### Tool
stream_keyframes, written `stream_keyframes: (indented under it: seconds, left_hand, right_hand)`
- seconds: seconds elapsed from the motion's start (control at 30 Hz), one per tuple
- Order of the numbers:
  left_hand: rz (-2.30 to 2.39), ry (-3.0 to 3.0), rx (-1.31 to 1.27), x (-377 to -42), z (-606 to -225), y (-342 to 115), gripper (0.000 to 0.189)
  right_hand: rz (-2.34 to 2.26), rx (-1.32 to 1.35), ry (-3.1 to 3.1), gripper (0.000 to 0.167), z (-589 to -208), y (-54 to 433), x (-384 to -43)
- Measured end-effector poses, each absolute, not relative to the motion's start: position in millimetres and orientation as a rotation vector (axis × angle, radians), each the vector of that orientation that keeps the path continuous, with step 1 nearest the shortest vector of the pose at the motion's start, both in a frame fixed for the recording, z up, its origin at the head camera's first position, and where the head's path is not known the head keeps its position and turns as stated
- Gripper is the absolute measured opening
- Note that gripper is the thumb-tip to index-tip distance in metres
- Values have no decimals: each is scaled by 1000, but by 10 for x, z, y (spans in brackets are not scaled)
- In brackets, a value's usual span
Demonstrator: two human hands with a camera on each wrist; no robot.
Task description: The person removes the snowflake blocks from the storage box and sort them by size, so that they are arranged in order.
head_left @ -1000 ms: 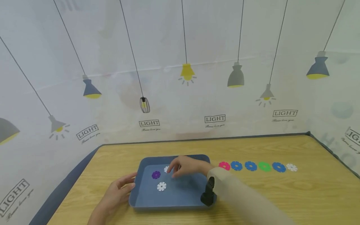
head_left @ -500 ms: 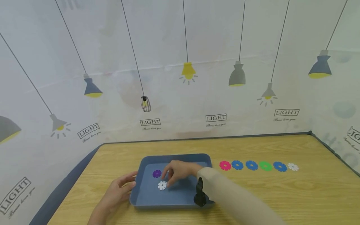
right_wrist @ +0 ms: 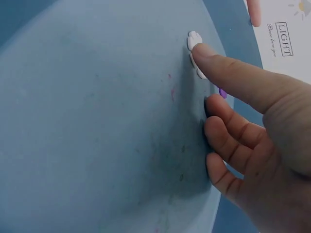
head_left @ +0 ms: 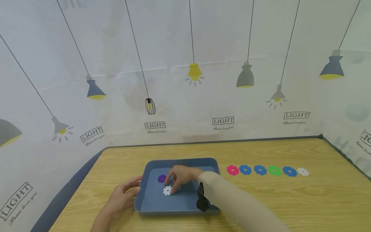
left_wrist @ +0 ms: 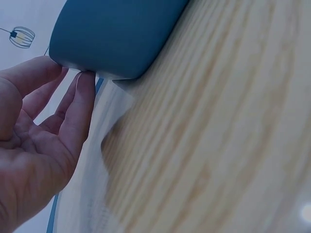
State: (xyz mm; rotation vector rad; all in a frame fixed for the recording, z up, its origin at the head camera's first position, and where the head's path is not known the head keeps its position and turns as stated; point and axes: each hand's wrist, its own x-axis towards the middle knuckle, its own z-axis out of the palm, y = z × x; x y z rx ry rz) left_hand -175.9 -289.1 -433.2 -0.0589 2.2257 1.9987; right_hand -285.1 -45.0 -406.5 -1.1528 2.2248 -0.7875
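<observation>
A blue tray (head_left: pixel 174 212) sits on the wooden table. Against the outer face of its left wall rest the loosely bent fingertips of my left hand (head_left: pixel 123 196), also seen in the left wrist view touching the tray (left_wrist: pixel 116 39) near its base. Inside the tray, my right hand (head_left: pixel 184 175) has thumb and forefinger at the edges of a white notched snowflake disc (head_left: pixel 167 190). In the right wrist view the thumb lies on the white disc (right_wrist: pixel 194 41); the forefinger is hidden behind it. A purple snowflake disc (head_left: pixel 161 178) lies just beyond, partly covered by the hand.
Right of the tray, a row of snowflake discs lies flat on the table: a pink disc (head_left: pixel 233 170), several blue ones, a green disc (head_left: pixel 274 170) and a white disc (head_left: pixel 303 171) at the end. A lamp-printed cloth (head_left: pixel 185 106) hangs behind the table.
My right hand has come nearer and slightly left, onto the front white disc. The second white disc, seen earlier at its fingertips, is out of sight. My left hand stays at the tray.
</observation>
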Motion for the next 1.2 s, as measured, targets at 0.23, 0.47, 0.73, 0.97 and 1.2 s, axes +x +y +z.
stream_keyframes:
  seconds: [0.23,0.47,0.73,0.97,1.2]
  left_hand:
    - [1999,2231,-58,-1756,-4322,-2890,52]
    - [1999,2227,-52,-1757,-4310,-2892,52]
    - [1998,2227,-51,-1759,-4315,-2896,53]
    - [2001,2221,-53,-1771,-4326,-2897,53]
    - [1998,2220,-52,-1771,-4335,-2901,53]
  right_hand:
    - [-810,-1171,2236,27,-4085,-467,-2861]
    - [-828,-1158,2225,25,-4084,-477,-2867]
    - [-831,-1183,2230,22,-4100,-488,-2890]
    - [-820,-1182,2231,21,-4074,-487,-2889]
    - [-880,-1229,2185,14,-4015,-418,-2852]
